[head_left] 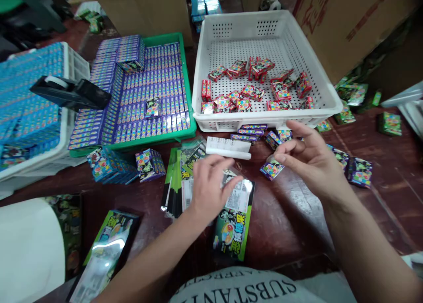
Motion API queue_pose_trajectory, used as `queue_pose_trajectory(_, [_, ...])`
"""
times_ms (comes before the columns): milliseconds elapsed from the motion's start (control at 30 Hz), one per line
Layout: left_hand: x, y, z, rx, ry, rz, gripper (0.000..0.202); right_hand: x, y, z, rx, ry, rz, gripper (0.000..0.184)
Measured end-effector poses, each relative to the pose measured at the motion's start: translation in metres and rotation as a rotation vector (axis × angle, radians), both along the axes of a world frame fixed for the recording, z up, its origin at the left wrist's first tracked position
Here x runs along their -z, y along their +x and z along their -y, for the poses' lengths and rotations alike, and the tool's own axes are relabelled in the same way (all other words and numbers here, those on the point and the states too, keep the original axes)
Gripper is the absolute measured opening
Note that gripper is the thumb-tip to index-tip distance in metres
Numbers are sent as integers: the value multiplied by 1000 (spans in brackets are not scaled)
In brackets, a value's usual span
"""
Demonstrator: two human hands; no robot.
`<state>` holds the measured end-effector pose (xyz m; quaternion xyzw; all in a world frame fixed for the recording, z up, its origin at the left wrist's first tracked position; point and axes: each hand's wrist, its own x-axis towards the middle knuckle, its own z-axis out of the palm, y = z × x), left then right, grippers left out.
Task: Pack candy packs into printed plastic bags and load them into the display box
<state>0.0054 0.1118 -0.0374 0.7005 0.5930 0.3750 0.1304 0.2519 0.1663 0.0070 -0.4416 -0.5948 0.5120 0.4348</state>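
Observation:
My left hand [211, 186] is over flat black-and-green printed packs [231, 232], its thumb spread from loosely curled, slightly blurred fingers. Just beyond its fingertips lies a white strip of backing paper [228, 147], one edge rolled. My right hand [309, 162] has its thumb close to a curled finger, while the index finger is raised. Whatever is in that pinch, if anything, is too small to name. Right below the thumb tip is a small purple candy box [272, 170]; I cannot tell whether they touch. More purple boxes [360, 171] lie beside and behind this hand.
A white perforated crate [244, 36] holds red candy boxes [253, 91]. Left of it, a green tray [188, 105] carries rows of purple boxes, with a black tape dispenser [72, 94] at its edge. Blue boxes [109, 164] stand in front. Cardboard [363, 25] rises at right.

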Motion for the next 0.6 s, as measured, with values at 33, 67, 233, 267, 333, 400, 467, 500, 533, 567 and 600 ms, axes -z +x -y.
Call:
queue_pose_trajectory(33, [1,2,8,96,-59,-80,38,1,1,6,-41,-42,12,70])
queue_pose_trajectory(67, [3,4,14,171,-132,-132,31,3,0,13,-85,-81,18,70])
queue_pose_trajectory(233, [-5,4,27,323,-330,-35,15,12,-17,42,-249,-193,7,71])
queue_pose_trajectory(267, [-10,3,29,350,-353,20,15,13,-21,47,-276,-204,12,71])
queue_pose_trajectory(333, [-19,1,35,371,-412,131,18,17,-26,56,-321,-219,33,73])
queue_pose_trajectory(400, [-24,0,43,344,-487,231,21,20,-28,64,-342,-224,63,74])
queue_pose_trajectory(467, [-26,0,51,303,-555,314,21,22,-30,72,-333,-206,101,75])
queue_pose_trajectory(500, [-27,0,55,287,-576,349,22,22,-30,76,-317,-181,128,77])
queue_pose_trajectory(533, [-27,1,58,279,-588,378,23,22,-31,80,-295,-143,160,79])
queue_pose_trajectory(567, [-27,0,60,278,-595,400,24,20,-31,83,-274,-97,192,81])
queue_pose_trajectory(600, [-28,0,63,279,-599,421,26,19,-31,87,-257,-50,221,84])
